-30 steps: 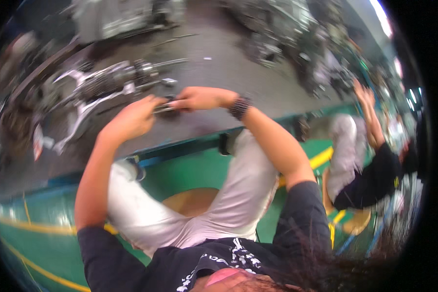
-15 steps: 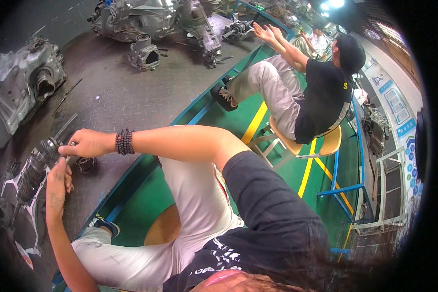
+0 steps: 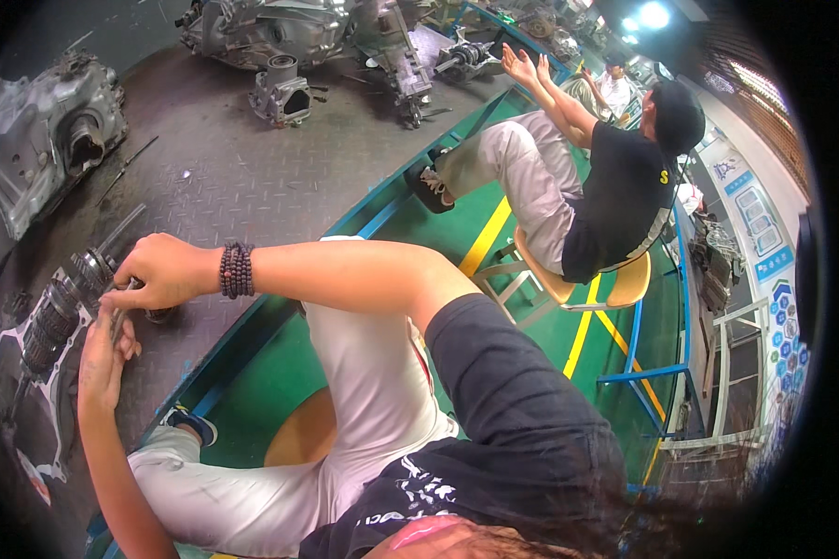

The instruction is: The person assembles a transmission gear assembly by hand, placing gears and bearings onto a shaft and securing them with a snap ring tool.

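My right hand [image 3: 170, 270], with dark bead bracelets at the wrist, is curled with thumb and fingers drawn together. Just below it, my left hand [image 3: 107, 356] is closed, its fingertips meeting the right thumb. Whatever lies between the fingers is small and mostly hidden; I cannot make it out. Beside both hands, a gear shaft [image 3: 48, 331] with stacked dark gears lies on the workbench, a thin end pointing away. Under it shows a light metal housing plate [image 3: 54, 410]. A small round gear part [image 3: 161, 315] sits partly hidden behind my right wrist.
A large gearbox casing [image 3: 42, 140] stands at the left, a thin rod [image 3: 126, 172] beside it. Farther back are a small metal housing [image 3: 280, 91] and bigger transmission cases [image 3: 261, 33]. A blue bench edge [image 3: 364, 207] runs diagonally. A co-worker [image 3: 625, 177] sits on a chair, hands raised.
My hands have shifted slightly and my right wrist now covers more of the small round gear part. The view has tilted a little. The co-worker's raised hands moved slightly.
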`<move>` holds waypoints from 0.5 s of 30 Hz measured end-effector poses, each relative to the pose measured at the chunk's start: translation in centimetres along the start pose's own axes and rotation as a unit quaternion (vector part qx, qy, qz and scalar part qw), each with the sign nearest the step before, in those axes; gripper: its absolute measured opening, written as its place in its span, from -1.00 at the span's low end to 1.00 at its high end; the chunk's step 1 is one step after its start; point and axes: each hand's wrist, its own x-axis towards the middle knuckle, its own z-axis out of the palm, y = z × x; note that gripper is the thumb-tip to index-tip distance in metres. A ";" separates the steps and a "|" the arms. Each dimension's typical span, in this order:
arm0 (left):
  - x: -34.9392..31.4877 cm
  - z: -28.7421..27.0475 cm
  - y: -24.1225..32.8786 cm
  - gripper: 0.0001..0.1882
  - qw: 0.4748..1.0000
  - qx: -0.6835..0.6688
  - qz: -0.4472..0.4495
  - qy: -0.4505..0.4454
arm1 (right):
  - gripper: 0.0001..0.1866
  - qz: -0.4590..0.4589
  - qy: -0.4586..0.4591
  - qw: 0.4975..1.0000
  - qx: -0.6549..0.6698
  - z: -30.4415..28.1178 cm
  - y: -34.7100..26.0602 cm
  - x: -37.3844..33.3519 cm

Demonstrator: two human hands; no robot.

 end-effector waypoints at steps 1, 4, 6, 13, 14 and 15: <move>-0.2 0.2 0.1 -0.53 1.000 0.003 0.022 -0.010 | -0.44 0.013 0.005 1.000 0.018 0.4 0.3 -0.1; -0.7 0.9 0.7 -0.58 0.992 0.080 0.095 -0.003 | -0.44 0.059 0.010 0.996 0.072 1.6 1.0 -0.3; -1.0 1.2 1.4 -0.61 0.993 0.099 0.067 0.016 | -0.42 0.100 -0.004 0.987 0.125 2.0 1.4 -0.3; -0.9 1.7 1.5 -0.55 0.972 0.134 0.188 0.047 | -0.46 0.237 -0.138 0.877 0.394 -0.3 2.4 0.4; -0.9 1.8 1.5 -0.50 0.970 0.134 0.197 0.058 | -0.46 0.239 -0.165 0.875 0.388 -1.0 2.3 0.4; -0.9 1.9 1.4 -0.47 0.972 0.119 0.192 0.061 | -0.45 0.260 -0.174 0.876 0.368 -1.4 2.1 0.5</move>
